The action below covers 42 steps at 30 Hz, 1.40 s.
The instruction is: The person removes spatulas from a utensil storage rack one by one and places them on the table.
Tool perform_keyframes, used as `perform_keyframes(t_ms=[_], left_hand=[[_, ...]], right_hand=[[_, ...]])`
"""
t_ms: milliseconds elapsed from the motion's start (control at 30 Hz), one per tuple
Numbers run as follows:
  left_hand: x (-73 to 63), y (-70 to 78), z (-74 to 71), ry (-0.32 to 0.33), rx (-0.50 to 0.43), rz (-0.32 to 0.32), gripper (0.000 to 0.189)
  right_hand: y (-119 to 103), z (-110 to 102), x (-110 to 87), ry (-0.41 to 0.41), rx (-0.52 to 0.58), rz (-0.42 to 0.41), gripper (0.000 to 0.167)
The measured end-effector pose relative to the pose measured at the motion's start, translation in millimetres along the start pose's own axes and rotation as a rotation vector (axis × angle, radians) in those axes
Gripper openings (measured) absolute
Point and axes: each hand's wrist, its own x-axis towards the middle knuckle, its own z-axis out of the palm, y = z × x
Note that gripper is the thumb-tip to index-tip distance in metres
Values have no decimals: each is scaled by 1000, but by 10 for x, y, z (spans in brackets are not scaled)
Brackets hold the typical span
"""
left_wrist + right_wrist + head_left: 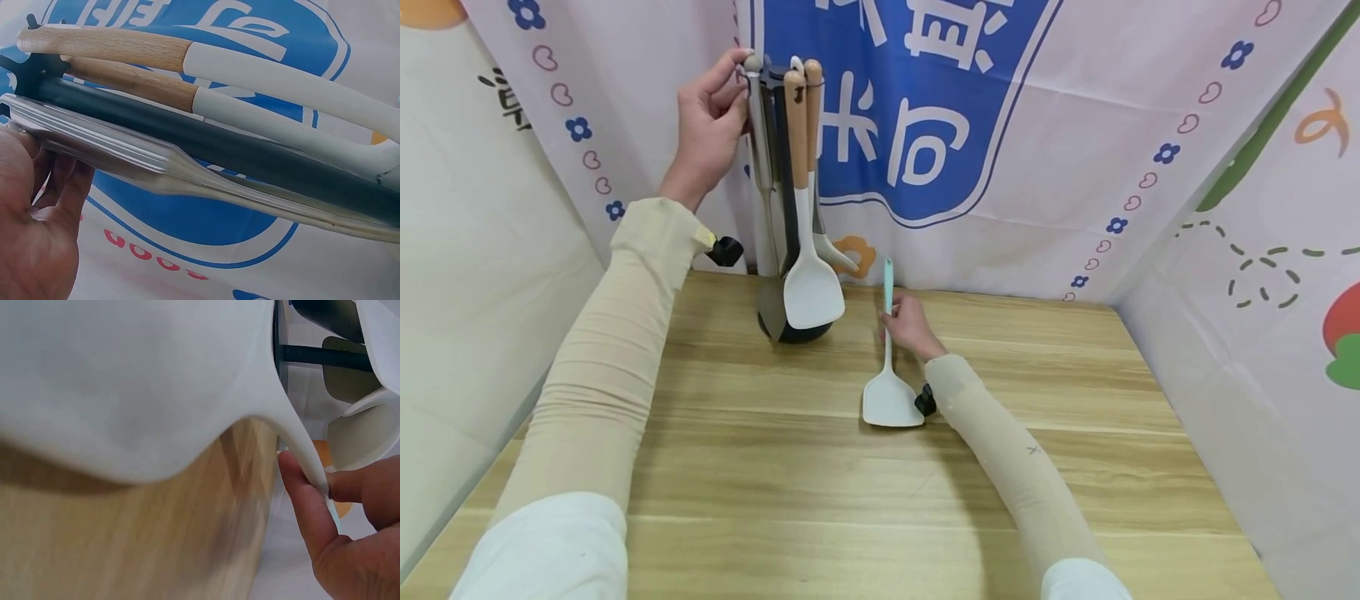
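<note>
White turner point(891, 404) is pinched in your right grip point(913, 323) over the worktop point(775, 483), left grip point(709, 125) pinching a steel handle point(759, 137) at the utensil rack point(808, 336); probably a steadying step, next calls for rack clearance.

High head view, wrist close-ups

Bright, diffuse light casts soft shadows; the right-wrist view shows the nearest white spatula point(144, 381) slightly blurred.
</note>
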Motion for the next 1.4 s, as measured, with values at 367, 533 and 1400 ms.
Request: perform_keyframes(t_ms=[367,533,1400], left_hand=[[-8,2,6,-3,17,2,40],[-18,8,20,-1,20,7,40],[-20,15,13,4,16,7,40]], right_hand=[[-11,-1,7,-51,-68,97,34],[-10,6,13,-67,-112,109,30],[-1,-64,-20,-118,-174,176,17]])
